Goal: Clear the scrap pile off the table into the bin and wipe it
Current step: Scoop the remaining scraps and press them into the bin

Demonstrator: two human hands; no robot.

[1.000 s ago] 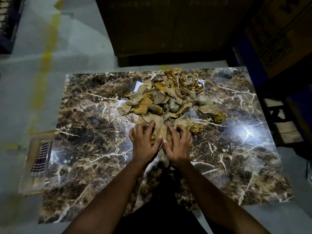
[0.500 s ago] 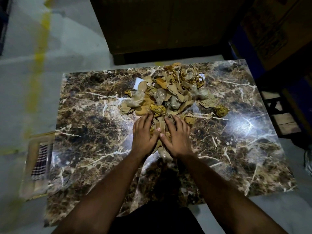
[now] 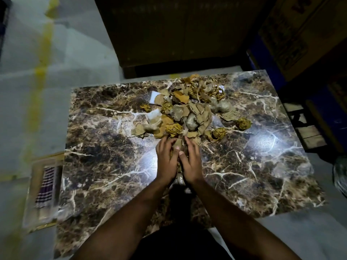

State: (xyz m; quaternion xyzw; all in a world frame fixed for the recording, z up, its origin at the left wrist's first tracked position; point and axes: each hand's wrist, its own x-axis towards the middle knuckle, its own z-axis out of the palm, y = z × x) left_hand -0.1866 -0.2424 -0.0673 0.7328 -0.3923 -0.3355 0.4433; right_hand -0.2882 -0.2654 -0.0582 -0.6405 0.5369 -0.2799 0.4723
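Scrap pile [image 3: 189,109] on table [image 3: 105,147] far side, both hands just before it

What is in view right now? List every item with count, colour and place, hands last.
table: one, dark brown marble pattern with white veins, centre of view.
scrap pile: one heap, tan and brown paper scraps with some clear plastic, far middle of the table.
crumpled yellow balls: several; one at the pile's near edge, two apart on its right, one on its left.
white paper piece: one, white, far left edge of the pile.
box with checked cloth: one, pale box holding purple and white cloth, on the floor left of the table.
cardboard boxes: brown, beyond the table; count unclear.
left hand: cupped on scraps at the pile's near edge.
right hand: same, beside the left hand, thumbs meeting.
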